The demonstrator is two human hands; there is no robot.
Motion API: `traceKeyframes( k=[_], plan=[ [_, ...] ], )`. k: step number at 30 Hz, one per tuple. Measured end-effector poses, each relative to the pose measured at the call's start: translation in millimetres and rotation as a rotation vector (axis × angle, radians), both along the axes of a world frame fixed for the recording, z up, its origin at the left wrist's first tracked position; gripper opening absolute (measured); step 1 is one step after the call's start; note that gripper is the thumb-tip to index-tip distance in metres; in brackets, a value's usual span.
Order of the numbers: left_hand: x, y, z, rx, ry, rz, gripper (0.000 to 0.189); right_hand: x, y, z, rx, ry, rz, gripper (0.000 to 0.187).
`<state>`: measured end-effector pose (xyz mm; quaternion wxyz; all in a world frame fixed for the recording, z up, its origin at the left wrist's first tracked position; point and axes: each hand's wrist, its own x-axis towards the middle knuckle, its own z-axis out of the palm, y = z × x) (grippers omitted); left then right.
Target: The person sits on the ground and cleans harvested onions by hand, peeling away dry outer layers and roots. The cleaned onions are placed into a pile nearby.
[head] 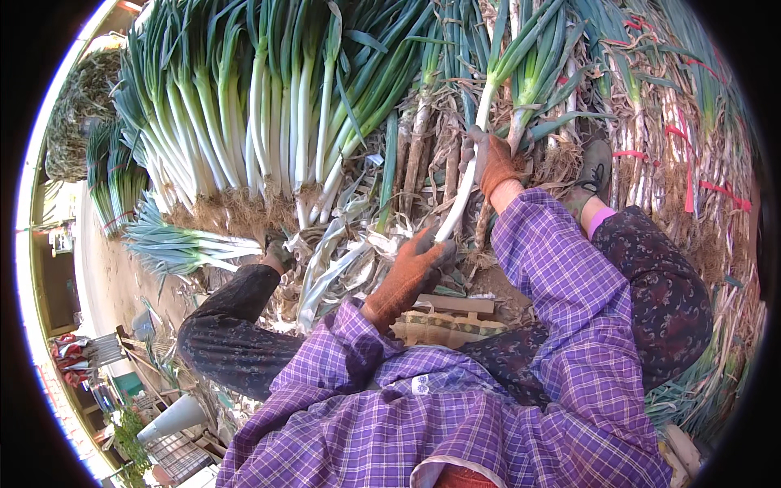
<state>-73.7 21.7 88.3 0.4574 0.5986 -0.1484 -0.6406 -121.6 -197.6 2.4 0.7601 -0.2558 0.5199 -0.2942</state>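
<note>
A long green onion (486,102) with a clean white stalk slants across in front of me, its green leaves pointing away. My right hand (495,160), in an orange-brown work glove with grey fingers, is closed around the middle of the stalk. At its lower end is my left hand (416,268), gloved the same way, with thumb and fingers about the tip; the root end is hidden there. To the left lies a broad row of green onions (268,134) with white stalks and brown roots. Unpeeled green onions (421,128) with dry brown skins lie beyond my hands.
Bundles of onions with red ties (634,152) fill the right side. Stripped leaves and skins (329,268) litter the ground between my legs. A small pile of onions (189,241) lies by my left foot. A grey bucket-like container (174,418) is at lower left.
</note>
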Motion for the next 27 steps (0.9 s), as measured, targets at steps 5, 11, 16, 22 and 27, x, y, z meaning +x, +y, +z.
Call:
traceKeyframes(
  k=[5, 11, 16, 22, 27],
  plan=[
    [-0.7, 42.7, -4.7, -0.148, -0.430, 0.041, 0.037, 29.5, 29.5, 25.8, -0.012, 0.017, 0.068, 0.021],
    [9.1, 51.3, 26.7, -0.169, -0.184, 0.174, 0.032, 40.1, 25.0, 98.1, -0.328, -0.030, 0.111, 0.025],
    [17.8, 47.2, 1.6, -0.049, -0.100, 0.115, 0.030, 42.3, -2.8, 92.3, -0.457, 0.140, 0.082, 0.026],
    [-4.1, 88.3, 41.3, -0.189, -0.138, -0.129, 0.028, -30.5, -54.0, -7.1, -0.391, 0.395, 0.038, 0.037],
    [41.2, 92.4, -53.3, -0.061, -0.912, -0.308, 0.027, -3.3, -26.1, -8.8, -0.375, 0.267, 0.111, 0.031]
  ],
)
